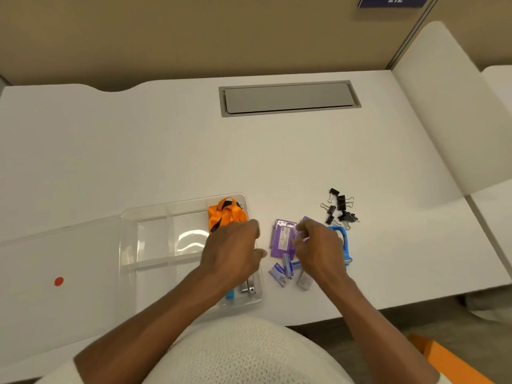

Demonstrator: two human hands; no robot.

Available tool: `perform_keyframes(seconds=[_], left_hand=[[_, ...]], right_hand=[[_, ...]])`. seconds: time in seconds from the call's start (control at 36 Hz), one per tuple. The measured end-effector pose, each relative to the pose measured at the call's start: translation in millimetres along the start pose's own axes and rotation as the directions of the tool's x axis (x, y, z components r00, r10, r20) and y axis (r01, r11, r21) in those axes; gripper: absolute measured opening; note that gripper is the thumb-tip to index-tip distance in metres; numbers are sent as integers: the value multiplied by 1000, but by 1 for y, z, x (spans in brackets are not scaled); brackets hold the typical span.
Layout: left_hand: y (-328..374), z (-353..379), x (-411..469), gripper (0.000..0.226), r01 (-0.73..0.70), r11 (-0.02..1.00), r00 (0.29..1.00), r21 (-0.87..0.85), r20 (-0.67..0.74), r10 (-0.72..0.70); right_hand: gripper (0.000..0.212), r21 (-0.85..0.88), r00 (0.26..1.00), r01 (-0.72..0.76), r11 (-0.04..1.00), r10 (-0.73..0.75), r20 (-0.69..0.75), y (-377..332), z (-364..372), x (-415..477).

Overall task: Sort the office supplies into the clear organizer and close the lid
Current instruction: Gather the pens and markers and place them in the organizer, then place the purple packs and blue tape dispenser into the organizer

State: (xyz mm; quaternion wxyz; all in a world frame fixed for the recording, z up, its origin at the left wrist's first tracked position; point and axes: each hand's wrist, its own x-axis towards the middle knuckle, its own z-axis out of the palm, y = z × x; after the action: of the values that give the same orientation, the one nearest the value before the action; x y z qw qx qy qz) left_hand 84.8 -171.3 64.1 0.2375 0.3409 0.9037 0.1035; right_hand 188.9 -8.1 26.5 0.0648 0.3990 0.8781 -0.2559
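Observation:
The clear organizer lies open at the front left of the desk, its lid flat to the left. An orange lanyard fills the far right compartment. A blue and metal tool lies in the near right compartment, partly under my left wrist. My left hand hovers over the organizer's right edge, fingers loosely bent, with nothing seen in it. My right hand pinches a purple packet beside a flat purple box. Behind it sits a blue device. Black binder clips lie scattered further back.
Small staple boxes and a grey one lie near the desk's front edge. A grey cable hatch is set into the desk at the back. A white divider panel rises on the right. A red dot marks the lid.

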Motion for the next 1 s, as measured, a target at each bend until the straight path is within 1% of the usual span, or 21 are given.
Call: perform_keyframes(seconds=[0.06, 0.08, 0.22, 0.25, 0.31, 0.36, 0.42, 0.47, 0.53, 0.61, 0.67, 0.75, 0.92, 1.0], left_hand=[[10, 3, 12, 38, -99, 995, 995, 22, 5, 99], [15, 5, 19, 38, -119, 993, 993, 23, 3, 119], [46, 28, 56, 41, -115, 993, 993, -7, -15, 115], [53, 34, 63, 47, -101, 995, 995, -15, -11, 101], [68, 49, 74, 65, -54, 998, 998, -13, 15, 54], [81, 63, 82, 83, 12, 999, 999, 40, 38, -13], [91, 75, 87, 94, 77, 993, 995, 94, 49, -82], [98, 83, 92, 102, 121, 986, 989, 113, 69, -129], [103, 87, 95, 109, 146, 980, 984, 136, 81, -158], [109, 92, 98, 117, 159, 971, 980, 178, 92, -177], [112, 95, 99, 119, 170, 963, 978, 209, 87, -191], [113, 99, 103, 113, 188, 958, 977, 217, 57, -205], [118, 102, 114, 103, 191, 972, 977, 138, 69, -202], [115, 102, 120, 106, 190, 977, 977, 100, 75, -198]], right_hand=[[29, -24, 999, -31, 999, 30, -40, 14, -3, 4], [30, -35, 997, -43, 998, 41, -72, 21, -4, 6], [49, -37, 961, -133, 990, 120, -248, 52, -7, 10], [52, -46, 953, -153, 987, 135, -271, 57, -7, 11], [55, -72, 943, -189, 979, 160, -292, 64, -7, 11], [60, -110, 943, -199, 974, 159, -292, 71, -6, 10], [67, -126, 952, -201, 971, 163, -259, 78, -2, 8], [74, -96, 961, -204, 974, 181, -208, 84, 2, 7], [76, -39, 966, -205, 978, 196, -171, 90, 6, 6], [74, 1, 966, -197, 980, 194, -168, 100, 10, 5], [75, 4, 965, -203, 979, 201, -169, 106, 12, 5], [77, 19, 966, -203, 979, 203, -160, 112, 13, 6], [76, 9, 972, -176, 984, 175, -157, 117, 15, 10], [76, 4, 974, -171, 985, 170, -149, 118, 15, 12]])
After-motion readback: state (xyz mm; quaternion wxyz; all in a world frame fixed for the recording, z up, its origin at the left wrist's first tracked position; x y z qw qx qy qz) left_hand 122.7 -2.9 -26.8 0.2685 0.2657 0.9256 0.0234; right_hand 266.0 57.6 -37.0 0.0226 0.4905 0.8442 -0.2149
